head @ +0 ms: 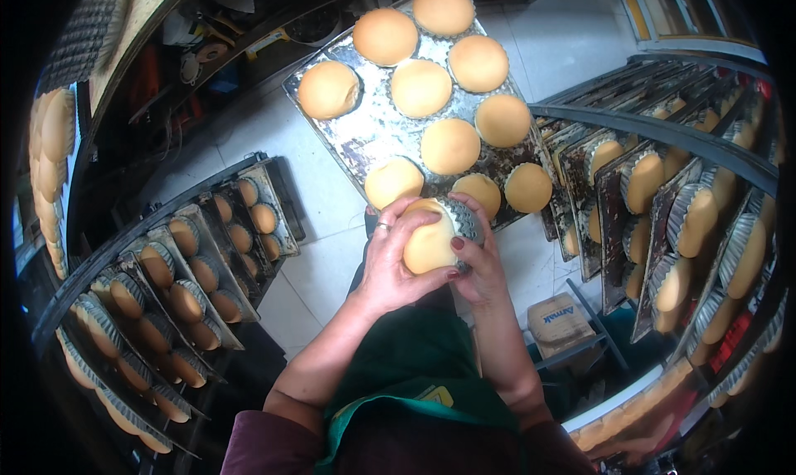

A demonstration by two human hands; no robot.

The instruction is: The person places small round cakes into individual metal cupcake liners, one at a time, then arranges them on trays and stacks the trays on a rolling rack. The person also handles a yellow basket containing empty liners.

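Note:
Both hands hold one round golden cake (428, 246) above the near edge of a worn metal baking tray (354, 140). My left hand (390, 260) grips the cake's left side, its thumb and fingers on the pale sponge. In my right hand (482, 257) is the dark fluted metal mould (465, 221), tilted on its side. A pale strip of the cake's side shows between its top and the mould's rim. Several more cakes in fluted moulds, such as a cake (421, 88), sit on the tray. The far-left cake (328, 91) has a wrinkled, torn edge.
Racks with trays of moulded cakes stand at the left (186, 239) and right (640, 183). A cardboard box (559, 326) sits low at the right. Tools lie on a dark shelf (217, 71) at upper left. Pale floor tiles (298, 183) show between.

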